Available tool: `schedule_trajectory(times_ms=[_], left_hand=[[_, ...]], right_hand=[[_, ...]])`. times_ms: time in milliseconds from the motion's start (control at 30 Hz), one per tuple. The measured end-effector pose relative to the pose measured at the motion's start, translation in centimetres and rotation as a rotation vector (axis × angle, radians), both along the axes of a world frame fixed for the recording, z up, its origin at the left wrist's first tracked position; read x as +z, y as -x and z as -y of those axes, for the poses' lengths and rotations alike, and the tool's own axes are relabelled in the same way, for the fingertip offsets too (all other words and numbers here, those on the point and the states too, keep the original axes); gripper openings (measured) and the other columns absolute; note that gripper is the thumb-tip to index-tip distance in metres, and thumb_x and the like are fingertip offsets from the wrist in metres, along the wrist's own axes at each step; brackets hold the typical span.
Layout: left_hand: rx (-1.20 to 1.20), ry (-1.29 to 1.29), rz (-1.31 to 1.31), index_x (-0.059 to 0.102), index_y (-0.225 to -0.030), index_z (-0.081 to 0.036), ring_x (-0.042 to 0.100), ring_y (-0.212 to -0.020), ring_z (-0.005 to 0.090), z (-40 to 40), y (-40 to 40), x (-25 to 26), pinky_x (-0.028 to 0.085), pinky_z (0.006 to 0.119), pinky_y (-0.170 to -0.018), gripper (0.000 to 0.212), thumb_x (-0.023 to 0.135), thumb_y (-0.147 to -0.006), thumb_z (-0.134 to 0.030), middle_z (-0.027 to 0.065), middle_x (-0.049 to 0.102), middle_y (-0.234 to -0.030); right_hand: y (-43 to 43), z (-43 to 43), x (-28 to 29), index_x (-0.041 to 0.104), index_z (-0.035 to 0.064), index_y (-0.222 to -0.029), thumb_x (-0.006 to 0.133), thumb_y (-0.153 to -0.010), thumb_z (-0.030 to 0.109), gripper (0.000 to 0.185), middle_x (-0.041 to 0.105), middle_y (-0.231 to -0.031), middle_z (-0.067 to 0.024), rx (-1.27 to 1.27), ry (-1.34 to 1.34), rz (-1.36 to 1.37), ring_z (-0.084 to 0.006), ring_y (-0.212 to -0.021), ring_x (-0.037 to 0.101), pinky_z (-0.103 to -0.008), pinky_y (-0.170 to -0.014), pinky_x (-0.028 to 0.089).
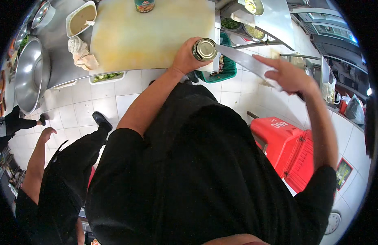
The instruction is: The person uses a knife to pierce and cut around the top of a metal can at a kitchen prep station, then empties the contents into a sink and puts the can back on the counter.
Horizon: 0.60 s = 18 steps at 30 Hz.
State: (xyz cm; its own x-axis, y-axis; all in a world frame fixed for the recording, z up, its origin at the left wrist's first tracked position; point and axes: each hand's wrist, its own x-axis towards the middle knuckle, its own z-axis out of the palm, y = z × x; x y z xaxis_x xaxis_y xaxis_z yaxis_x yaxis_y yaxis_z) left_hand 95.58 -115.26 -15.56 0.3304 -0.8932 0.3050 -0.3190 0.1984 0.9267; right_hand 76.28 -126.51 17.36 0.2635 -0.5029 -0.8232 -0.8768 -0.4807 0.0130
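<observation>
My left hand is wrapped around a tin can at the right front corner of a worn, pale cutting board. The can's round metal lid faces up. In my right hand is a large kitchen knife, held out to the right of the board. Its blade points left, and the tip is at the can's rim; whether it touches or pierces the metal I cannot tell. The knife's handle is mostly hidden by my fingers. A second can with a green label stands at the board's far edge.
A crumpled cloth, a white tub of brown liquid and a large steel bowl are on the left. A green bin with scraps stands below the board's right edge. Behind me are a co-worker and a red bin.
</observation>
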Motion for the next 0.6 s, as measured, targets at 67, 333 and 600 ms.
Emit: schedule_trajectory(times_ms=[67,333,600], left_hand=[[0.014,0.011,-0.013,0.057,-0.131,-0.003,0.07,-0.113,0.0292,0.1,0.0,-0.3,0.056,0.04,-0.1,0.086,0.101,-0.063,-0.031,0.0147,0.071,-0.121],[-0.132,-0.043,-0.065,0.055,-0.138,-0.005,0.067,-0.119,0.0264,-0.1,-1.7,0.7,0.053,0.04,-0.105,0.093,0.103,-0.061,-0.028,0.0121,0.068,-0.128],[-0.254,-0.091,0.071,0.055,-0.138,-0.007,0.063,-0.123,0.0259,0.0,-3.3,2.6,0.05,0.039,-0.108,0.093,0.103,-0.061,-0.027,0.0117,0.063,-0.131]], right_hand=[[1.5,-2.6,-1.4,0.034,0.0413,-0.163,0.06,-0.104,0.019,0.067,0.057,-0.066,-0.007,-0.151,-0.032,0.136,-0.0141,-0.045,0.052,-0.0327,-0.044,0.051],[9.1,-3.0,-8.5,0.038,0.0371,-0.162,0.062,-0.103,0.015,0.068,0.07,-0.084,-0.0127,-0.011,0.028,0.591,-0.0199,-0.069,0.065,-0.0368,-0.075,0.058],[4.7,0.9,-2.8,0.041,0.0385,-0.16,0.062,-0.101,0.011,0.068,0.072,-0.126,-0.0213,0.083,0.003,0.214,-0.0364,-0.102,0.071,-0.0412,-0.101,0.051]])
